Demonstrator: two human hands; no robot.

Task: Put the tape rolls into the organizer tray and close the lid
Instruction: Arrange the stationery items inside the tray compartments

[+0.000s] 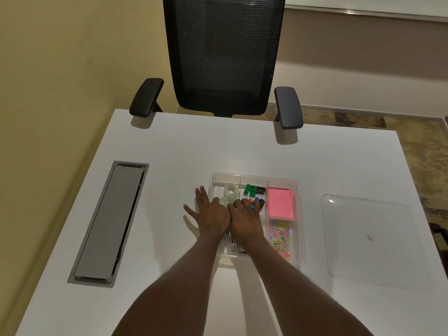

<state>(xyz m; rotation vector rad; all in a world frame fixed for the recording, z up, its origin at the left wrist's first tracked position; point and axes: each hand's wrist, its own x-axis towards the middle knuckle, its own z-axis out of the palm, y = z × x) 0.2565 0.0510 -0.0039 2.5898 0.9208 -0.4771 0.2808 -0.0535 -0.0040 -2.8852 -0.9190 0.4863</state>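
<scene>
Head view: tape rolls point(230, 191) in tray point(299, 190), lid point(368, 236) apparently off.

Clear organizer tray point(300, 214) on a white surface point(184, 151), with clear tape rolls point(230, 190) seen in its far-left compartment. Both hands are laid flat over the tray's left side: left hand point(211, 214), right hand point(244, 220). The clear lid point(371, 238) is set apart to the right

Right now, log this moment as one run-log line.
tape rolls: in organizer tray, far-left compartment | left hand: flat, open | right hand: over tray, grip unclear | lid: off, right of tray
</scene>
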